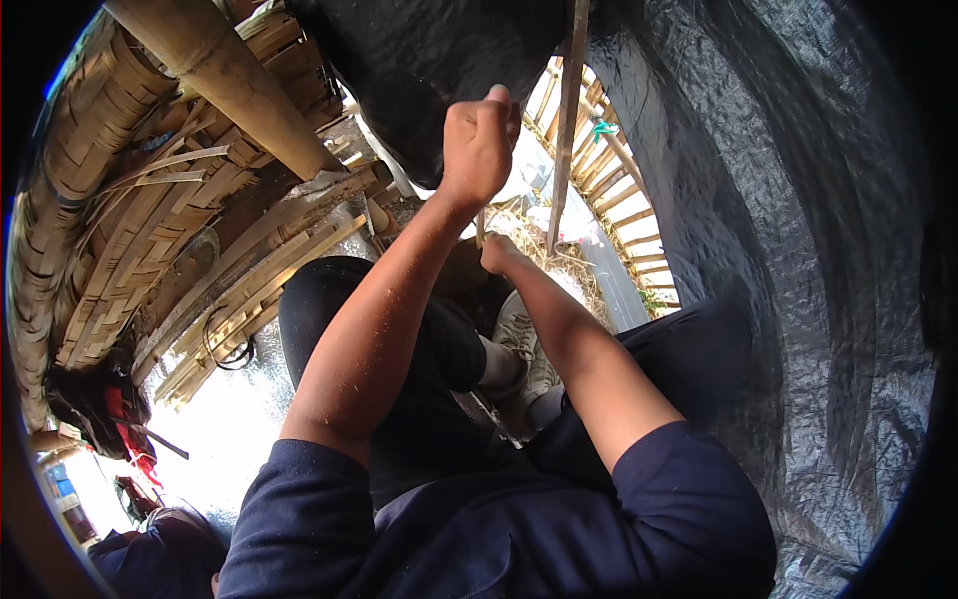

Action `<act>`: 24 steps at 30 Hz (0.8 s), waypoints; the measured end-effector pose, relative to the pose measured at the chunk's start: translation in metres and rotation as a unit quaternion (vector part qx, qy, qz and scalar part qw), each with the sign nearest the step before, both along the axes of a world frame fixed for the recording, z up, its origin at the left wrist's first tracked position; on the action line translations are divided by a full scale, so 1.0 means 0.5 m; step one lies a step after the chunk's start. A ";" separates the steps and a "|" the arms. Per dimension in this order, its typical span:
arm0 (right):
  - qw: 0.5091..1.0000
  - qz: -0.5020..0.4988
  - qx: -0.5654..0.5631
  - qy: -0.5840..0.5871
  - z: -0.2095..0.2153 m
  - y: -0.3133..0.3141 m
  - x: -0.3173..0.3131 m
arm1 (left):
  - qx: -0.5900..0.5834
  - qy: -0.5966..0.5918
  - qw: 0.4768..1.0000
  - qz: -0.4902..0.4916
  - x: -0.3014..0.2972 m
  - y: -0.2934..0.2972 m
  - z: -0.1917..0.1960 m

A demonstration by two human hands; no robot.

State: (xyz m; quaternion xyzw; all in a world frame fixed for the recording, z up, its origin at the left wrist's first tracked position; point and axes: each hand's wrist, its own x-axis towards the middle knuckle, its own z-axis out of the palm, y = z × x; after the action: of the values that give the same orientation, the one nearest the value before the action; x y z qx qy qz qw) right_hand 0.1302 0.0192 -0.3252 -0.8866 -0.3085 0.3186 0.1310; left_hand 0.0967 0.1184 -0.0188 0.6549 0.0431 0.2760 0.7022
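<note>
My left hand (pixel 481 150) is raised in front of a black plastic sheet (pixel 399 75), fingers curled in and thumb on top. Whatever it grips is hidden behind the fingers. Lower down, between my knees, my right hand (pixel 496 255) is closed at the bottom of a short visible length of thin pale strip (pixel 480 226), which looks like bamboo. My left wrist hides the strip's upper part. Beside the right hand is a brown, flat-looking piece (pixel 461 266), its kind unclear. My shoes (pixel 519 349) are just below it.
A thick bamboo pole (pixel 230 85) slants across the upper left, by woven bamboo panels (pixel 110 200) and stacked slats (pixel 269 270). An upright wooden stick (pixel 567 130) stands ahead. Silvery-black sheeting (pixel 798 299) hangs close on my right. Another person's dark clothing (pixel 160 549) shows at lower left.
</note>
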 end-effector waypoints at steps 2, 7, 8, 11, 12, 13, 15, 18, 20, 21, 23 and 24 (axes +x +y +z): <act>0.992 -0.094 0.063 -0.047 -0.047 -0.052 0.007 | 0.013 -0.025 0.999 -0.020 0.014 -0.038 0.006; 0.978 -0.183 0.088 -0.044 0.014 -0.021 -0.083 | 0.043 -0.045 0.998 -0.023 -0.013 -0.020 -0.011; 0.982 -0.173 0.068 -0.014 0.023 -0.026 -0.086 | 0.050 -0.041 0.998 -0.028 -0.013 -0.017 -0.011; 0.985 -0.166 0.047 0.012 0.038 -0.041 -0.108 | 0.028 -0.040 0.999 -0.014 -0.015 -0.018 -0.002; 0.979 -0.194 0.059 0.007 0.043 -0.044 -0.117 | 0.012 -0.040 0.999 -0.016 -0.015 -0.019 0.002; 0.972 -0.222 0.072 0.003 0.048 -0.043 -0.127 | 0.012 -0.043 0.999 -0.018 -0.018 -0.018 0.005; 0.971 -0.224 0.076 -0.028 0.046 -0.039 -0.130 | -0.015 -0.030 0.997 -0.068 -0.023 -0.020 0.013; 0.967 -0.232 0.091 -0.049 0.039 -0.034 -0.118 | -0.029 -0.036 0.993 -0.110 -0.040 -0.034 0.020; 0.959 -0.250 0.111 -0.078 0.046 -0.019 -0.117 | -0.044 -0.040 0.987 -0.152 -0.066 -0.027 0.017; 0.951 -0.268 0.126 -0.087 0.050 -0.007 -0.117 | -0.054 -0.044 0.985 -0.159 -0.091 -0.029 0.037; 0.958 -0.224 0.141 -0.105 0.048 0.008 -0.104 | -0.040 -0.075 0.980 -0.178 -0.128 -0.031 0.052; 0.956 -0.181 0.169 -0.155 -0.013 -0.060 -0.028 | -0.028 -0.074 0.971 -0.224 -0.114 -0.076 0.066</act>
State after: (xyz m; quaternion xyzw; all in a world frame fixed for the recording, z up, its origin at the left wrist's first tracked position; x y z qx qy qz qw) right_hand 0.1160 -0.0106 -0.3319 -0.9309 -0.2088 0.0915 0.2854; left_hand 0.0394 0.0806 0.0141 0.6055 -0.1491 0.1586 0.7655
